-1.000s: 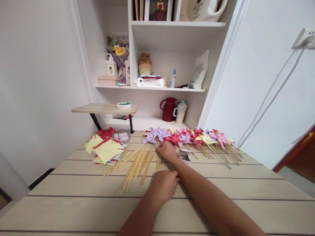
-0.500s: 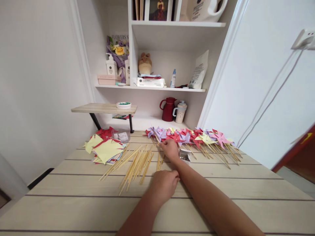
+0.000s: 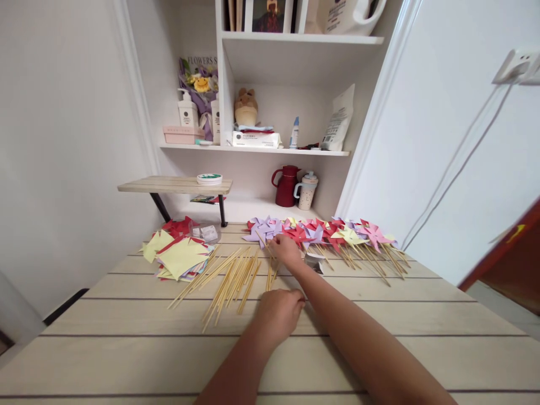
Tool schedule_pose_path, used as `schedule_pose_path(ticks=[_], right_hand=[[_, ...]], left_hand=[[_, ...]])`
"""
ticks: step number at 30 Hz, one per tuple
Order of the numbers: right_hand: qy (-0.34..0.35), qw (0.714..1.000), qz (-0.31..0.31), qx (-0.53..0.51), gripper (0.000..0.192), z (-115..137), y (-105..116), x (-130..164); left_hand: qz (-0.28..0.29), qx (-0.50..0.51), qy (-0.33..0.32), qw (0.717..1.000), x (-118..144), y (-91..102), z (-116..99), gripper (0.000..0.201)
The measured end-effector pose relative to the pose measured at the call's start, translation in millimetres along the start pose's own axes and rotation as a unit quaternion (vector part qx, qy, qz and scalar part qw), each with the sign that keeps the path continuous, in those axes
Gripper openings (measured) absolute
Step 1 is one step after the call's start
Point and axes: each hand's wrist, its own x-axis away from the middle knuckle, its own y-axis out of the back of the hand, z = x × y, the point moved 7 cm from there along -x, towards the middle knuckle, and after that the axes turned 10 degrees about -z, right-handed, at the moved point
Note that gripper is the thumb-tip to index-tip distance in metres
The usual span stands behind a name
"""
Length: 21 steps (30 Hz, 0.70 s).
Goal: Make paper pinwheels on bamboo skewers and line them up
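Tons of pinwheels point(image 3: 314, 233) look done along the bench point(image 3: 126, 365)'s far edge, but paper point(image 3: 181, 259) and loose sticks point(image 3: 231, 281) remain, right hand point(image 3: 286, 250) pinching one stick point(image 3: 262, 239), left hand point(image 3: 278, 312) curled, can't tell if empty.

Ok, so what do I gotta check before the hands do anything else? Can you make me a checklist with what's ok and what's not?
1. Right hand has a firm grip on the slanted stick at its fingertips: cannot tell, the contact is too small to see.
2. Left hand is free: cannot tell, its fingers are curled and their inner side is hidden.
3. Loose sticks are lined up neatly: not ok, they fan out at different angles.
4. Loose sticks lie apart from the left hand: ok, there's a gap.
5. Paper pile is on the table, clear of both hands: ok, it's left of the loose sticks.
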Motion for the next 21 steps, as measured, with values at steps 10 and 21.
schedule_pose_path(ticks=[10,21], right_hand=[[0.025,0.99,0.067,0.125,0.033,-6,-18,11],[0.027,0.989,0.036,0.138,0.024,-1,-10,14]], left_hand=[[-0.005,-0.013,-0.002,1.0,0,1.2,-2,0.029],[-0.018,-0.002,-0.001,1.0,0,0.4,0,0.029]])
